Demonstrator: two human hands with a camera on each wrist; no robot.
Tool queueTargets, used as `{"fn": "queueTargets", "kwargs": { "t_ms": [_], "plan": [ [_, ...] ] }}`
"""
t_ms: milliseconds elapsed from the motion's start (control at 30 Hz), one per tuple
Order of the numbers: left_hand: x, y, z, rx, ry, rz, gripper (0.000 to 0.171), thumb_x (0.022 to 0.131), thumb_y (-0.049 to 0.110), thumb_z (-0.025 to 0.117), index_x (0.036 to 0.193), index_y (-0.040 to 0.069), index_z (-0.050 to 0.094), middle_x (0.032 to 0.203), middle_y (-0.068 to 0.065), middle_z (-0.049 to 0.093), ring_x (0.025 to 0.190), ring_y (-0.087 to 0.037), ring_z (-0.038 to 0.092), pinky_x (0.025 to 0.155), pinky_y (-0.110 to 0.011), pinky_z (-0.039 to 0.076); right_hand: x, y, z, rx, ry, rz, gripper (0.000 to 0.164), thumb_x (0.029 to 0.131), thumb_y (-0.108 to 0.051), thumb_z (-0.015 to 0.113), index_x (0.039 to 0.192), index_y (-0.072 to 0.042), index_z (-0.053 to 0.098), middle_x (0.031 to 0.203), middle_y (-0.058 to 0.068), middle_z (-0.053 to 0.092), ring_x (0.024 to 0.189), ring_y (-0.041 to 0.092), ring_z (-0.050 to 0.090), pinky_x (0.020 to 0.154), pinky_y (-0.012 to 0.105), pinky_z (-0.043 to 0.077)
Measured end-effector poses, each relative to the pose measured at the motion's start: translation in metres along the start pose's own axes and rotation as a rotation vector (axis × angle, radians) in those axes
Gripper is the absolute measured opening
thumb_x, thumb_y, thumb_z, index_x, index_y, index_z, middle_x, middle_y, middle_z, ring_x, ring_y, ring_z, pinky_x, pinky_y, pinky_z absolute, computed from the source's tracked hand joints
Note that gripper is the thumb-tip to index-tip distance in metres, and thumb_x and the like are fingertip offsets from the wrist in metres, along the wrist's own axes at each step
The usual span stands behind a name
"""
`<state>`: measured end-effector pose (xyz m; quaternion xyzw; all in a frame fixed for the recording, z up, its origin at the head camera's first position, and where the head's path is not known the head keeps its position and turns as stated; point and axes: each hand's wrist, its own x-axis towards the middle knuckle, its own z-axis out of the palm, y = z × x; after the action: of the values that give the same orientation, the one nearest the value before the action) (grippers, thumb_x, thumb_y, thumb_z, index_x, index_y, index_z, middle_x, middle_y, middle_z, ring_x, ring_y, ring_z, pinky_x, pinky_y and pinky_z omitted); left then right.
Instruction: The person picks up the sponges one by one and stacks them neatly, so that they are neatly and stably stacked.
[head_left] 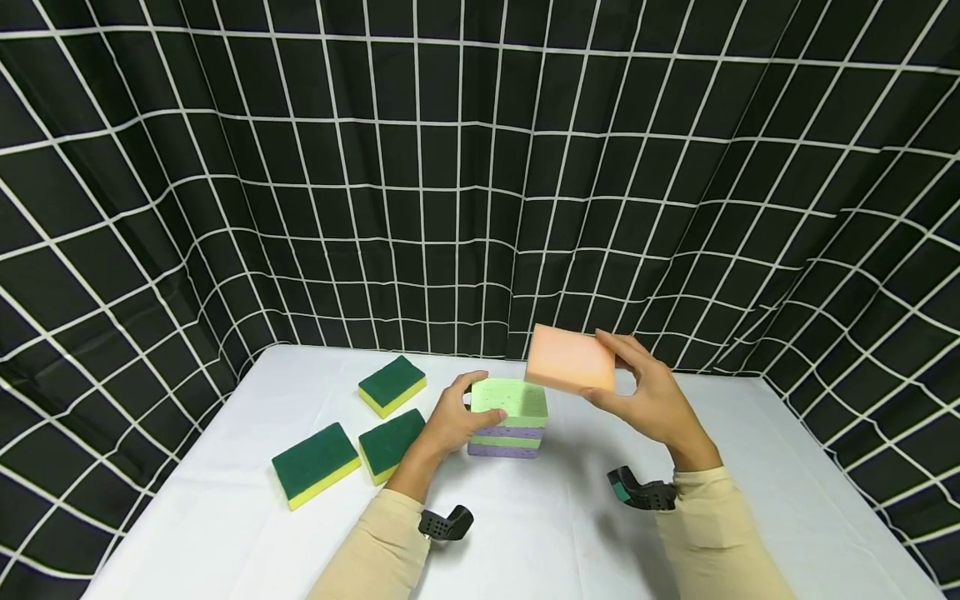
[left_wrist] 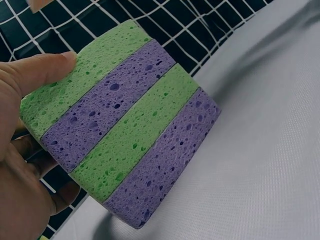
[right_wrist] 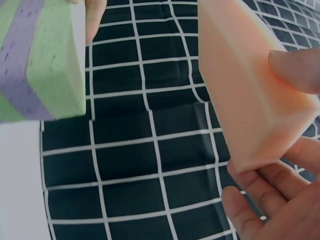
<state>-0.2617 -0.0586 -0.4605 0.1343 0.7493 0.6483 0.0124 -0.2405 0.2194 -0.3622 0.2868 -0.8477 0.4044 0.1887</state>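
Thumb and fingers of the right hand (head_left: 652, 396), parted across a peach foam block (head_left: 570, 360), are pinching it, tilted and raised just right of the green-and-purple sponge stack (head_left: 510, 406); the left hand (head_left: 452, 417) is gripping that stack; the person is apparently stacking, the next move probably calling for levelling the block above it

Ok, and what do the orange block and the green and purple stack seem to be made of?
The orange block is probably soft foam, matte and fine-textured: its faces show no large pores. The green and purple stack looks like cellulose sponge, matte: pores of mixed sizes dot its side.
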Motion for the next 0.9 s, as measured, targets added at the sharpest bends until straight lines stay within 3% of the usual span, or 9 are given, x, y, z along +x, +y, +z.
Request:
{"fn": "queueTargets", "kwargs": {
  "t_ms": [100,300,467,567,700,800,900],
  "plan": [
    [0.003,-0.008,0.000,-0.006,0.003,0.003,0.077,0.080,0.015,0.080,0.144,0.002,0.040,0.126,-0.013,0.051,0.090,-0.020,0.063,0.082,-0.037,0.051,0.004,-0.009,0.006,0.031,-0.020,-0.023,0.075,0.072,0.003,0.081,0.138,0.007,0.046,0.128,0.015,0.053,0.108,0.025,0.050,0.092,0.017,0.039],
    [0.004,-0.009,0.000,0.011,0.006,0.017,0.077,0.078,0.020,0.081,0.142,0.002,0.042,0.128,-0.013,0.049,0.091,-0.022,0.063,0.083,-0.038,0.051,0.011,-0.040,0.012,0.050,-0.072,-0.015,0.069,0.072,0.009,0.077,0.134,0.015,0.046,0.126,0.022,0.053,0.107,0.031,0.052,0.095,0.041,0.041],
    [0.005,-0.008,-0.001,0.016,0.018,0.020,0.077,0.077,0.021,0.082,0.142,0.003,0.043,0.133,-0.014,0.048,0.099,-0.024,0.061,0.088,-0.041,0.048,0.018,-0.046,0.019,0.053,-0.111,0.003,0.068,0.074,0.006,0.077,0.135,0.012,0.047,0.129,0.020,0.052,0.109,0.030,0.051,0.096,0.041,0.041],
    [0.005,-0.009,-0.001,-0.004,0.014,0.024,0.075,0.078,0.017,0.081,0.141,0.003,0.044,0.136,-0.015,0.045,0.101,-0.026,0.060,0.089,-0.043,0.048,0.021,-0.043,0.026,0.086,-0.145,0.015,0.069,0.075,0.004,0.077,0.136,0.011,0.046,0.131,0.020,0.051,0.113,0.031,0.049,0.098,0.046,0.039],
    [-0.005,0.011,-0.002,-0.014,0.002,0.035,0.071,0.080,0.010,0.079,0.140,0.000,0.044,0.140,-0.019,0.042,0.112,-0.032,0.053,0.093,-0.047,0.045,0.023,-0.021,0.041,0.136,-0.181,0.016,0.071,0.077,-0.001,0.078,0.140,0.006,0.045,0.132,0.016,0.051,0.116,0.031,0.048,0.099,0.054,0.036],
    [-0.013,0.027,-0.003,-0.016,-0.005,0.042,0.070,0.080,0.006,0.078,0.139,-0.004,0.043,0.140,-0.021,0.042,0.118,-0.036,0.048,0.096,-0.049,0.041,0.024,-0.001,0.051,0.154,-0.188,0.012,0.073,0.076,-0.003,0.079,0.141,0.000,0.046,0.132,0.009,0.052,0.116,0.025,0.048,0.099,0.052,0.036],
    [-0.014,0.028,-0.004,-0.013,-0.004,0.053,0.070,0.079,0.006,0.078,0.139,-0.006,0.043,0.139,-0.022,0.042,0.120,-0.036,0.047,0.098,-0.048,0.040,0.026,0.010,0.059,0.174,-0.191,0.020,0.073,0.075,-0.002,0.078,0.141,-0.002,0.047,0.132,0.005,0.053,0.117,0.021,0.048,0.098,0.051,0.037]
  ]
}}
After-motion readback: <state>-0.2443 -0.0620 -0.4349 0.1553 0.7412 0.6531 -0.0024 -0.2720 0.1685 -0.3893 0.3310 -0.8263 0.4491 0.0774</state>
